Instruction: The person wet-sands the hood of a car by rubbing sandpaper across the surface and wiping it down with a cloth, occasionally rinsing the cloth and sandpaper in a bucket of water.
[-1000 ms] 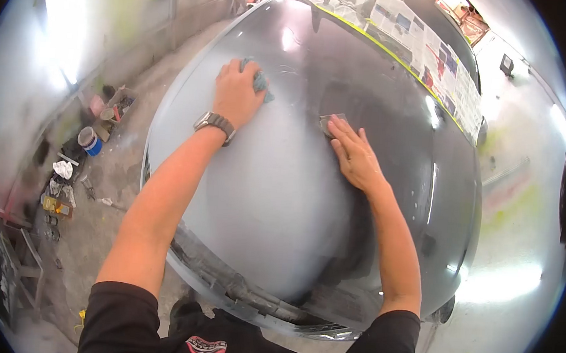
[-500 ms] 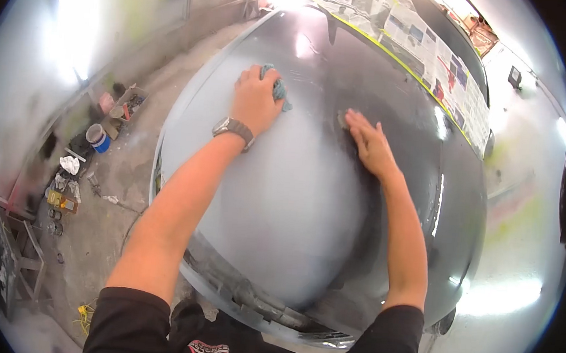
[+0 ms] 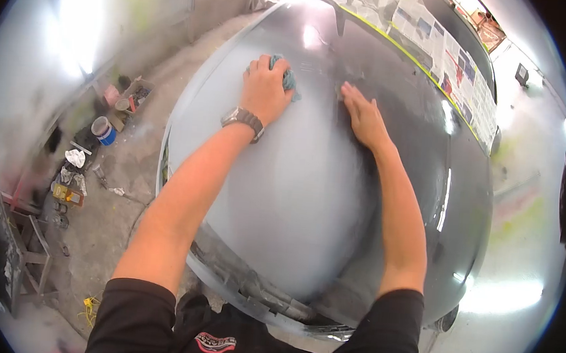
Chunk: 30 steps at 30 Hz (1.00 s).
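Car hood (image 3: pixel 281 202), one: curved, smooth, dull grey to glossy dark. Cloth (image 3: pixel 290 80), one: crumpled, blue-green, on hood, in left hand's (image 3: pixel 262 93) grip. Pad (image 3: pixel 339 94), one: blurred, at fingertips of right hand (image 3: pixel 367 121), grip flat, unclosed. Yellow tape (image 3: pixel 428 74), one strip, edging newspaper (image 3: pixel 416 32).

Near the top middle, our left hand (image 3: pixel 264 91) holds a bluish cloth (image 3: pixel 290 80) on the car hood (image 3: pixel 281 209). To its right, our right hand (image 3: pixel 366 120) has straight fingers. We see newspaper (image 3: pixel 430 44) at the upper right and a bucket (image 3: pixel 104 132) at the left.
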Available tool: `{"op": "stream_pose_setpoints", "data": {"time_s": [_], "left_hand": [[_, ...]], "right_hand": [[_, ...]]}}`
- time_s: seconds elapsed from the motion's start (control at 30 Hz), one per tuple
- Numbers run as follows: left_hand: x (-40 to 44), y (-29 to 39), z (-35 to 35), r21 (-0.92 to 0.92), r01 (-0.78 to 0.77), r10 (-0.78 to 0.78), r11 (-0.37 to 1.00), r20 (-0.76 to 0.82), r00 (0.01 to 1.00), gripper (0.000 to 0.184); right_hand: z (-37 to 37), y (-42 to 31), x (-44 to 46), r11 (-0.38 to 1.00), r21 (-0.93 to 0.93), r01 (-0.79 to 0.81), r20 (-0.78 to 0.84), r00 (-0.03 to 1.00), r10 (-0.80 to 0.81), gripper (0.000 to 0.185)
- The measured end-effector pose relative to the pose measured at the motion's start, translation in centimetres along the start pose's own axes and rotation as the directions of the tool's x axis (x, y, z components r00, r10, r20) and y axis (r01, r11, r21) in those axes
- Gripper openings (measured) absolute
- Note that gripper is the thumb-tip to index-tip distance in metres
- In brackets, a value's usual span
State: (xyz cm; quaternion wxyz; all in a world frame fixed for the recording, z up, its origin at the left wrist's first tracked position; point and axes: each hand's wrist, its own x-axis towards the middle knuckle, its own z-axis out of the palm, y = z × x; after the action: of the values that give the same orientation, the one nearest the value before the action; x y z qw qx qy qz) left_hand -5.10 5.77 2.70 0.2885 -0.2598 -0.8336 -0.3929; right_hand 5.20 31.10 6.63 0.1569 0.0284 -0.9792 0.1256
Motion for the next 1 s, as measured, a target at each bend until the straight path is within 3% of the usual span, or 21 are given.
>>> {"op": "stream_pose_setpoints", "data": {"time_s": [0.1,0.3,0.4,0.53,0.63,0.77,0.87,0.97,1.0], "left_hand": [[0.0,0.1,-0.2,0.006,0.011,-0.011,1.000,0.022,1.000,0.041],[-0.1,0.0,0.0,0.014,-0.024,0.024,1.000,-0.002,1.000,0.040],[0.0,-0.3,0.3,0.023,-0.052,0.053,0.998,-0.046,0.998,0.028],[0.0,-0.3,0.2,0.013,-0.045,0.046,0.999,-0.052,0.998,0.028],[0.0,0.0,0.3,0.005,-0.075,0.075,0.997,-0.067,0.995,0.028],[0.2,-0.1,0.1,0.013,-0.057,0.058,0.998,-0.049,0.997,0.027],[-0.3,-0.4,0.5,0.005,-0.052,0.052,0.999,-0.049,0.997,0.027],[0.2,-0.5,0.3,0.016,-0.075,0.076,0.997,-0.086,0.993,0.026],[0.0,-0.3,0.4,0.011,-0.079,0.080,0.997,-0.092,0.993,0.026]], "right_hand": [[1.8,0.6,6.8,0.979,-0.072,-0.190,-0.055,0.981,0.186,0.045],[0.3,-4.3,-5.2,1.000,0.017,0.018,-0.016,1.000,-0.018,0.044],[0.1,-2.7,-3.3,0.997,-0.051,0.052,0.005,0.999,-0.052,0.044],[2.2,-0.2,6.2,0.992,-0.017,-0.126,-0.072,0.990,0.124,0.046],[3.1,-1.5,4.6,0.993,-0.010,-0.119,-0.124,0.985,0.117,0.046],[1.4,-5.2,-4.5,0.999,0.033,0.020,-0.093,0.996,-0.017,0.047],[2.0,-2.6,-1.0,0.999,-0.008,0.049,-0.111,0.993,-0.050,0.047],[1.6,-0.9,6.8,0.978,0.139,-0.158,0.002,0.987,0.159,0.045],[2.2,-0.9,6.6,0.989,0.068,-0.129,-0.040,0.990,0.132,0.046]]}}
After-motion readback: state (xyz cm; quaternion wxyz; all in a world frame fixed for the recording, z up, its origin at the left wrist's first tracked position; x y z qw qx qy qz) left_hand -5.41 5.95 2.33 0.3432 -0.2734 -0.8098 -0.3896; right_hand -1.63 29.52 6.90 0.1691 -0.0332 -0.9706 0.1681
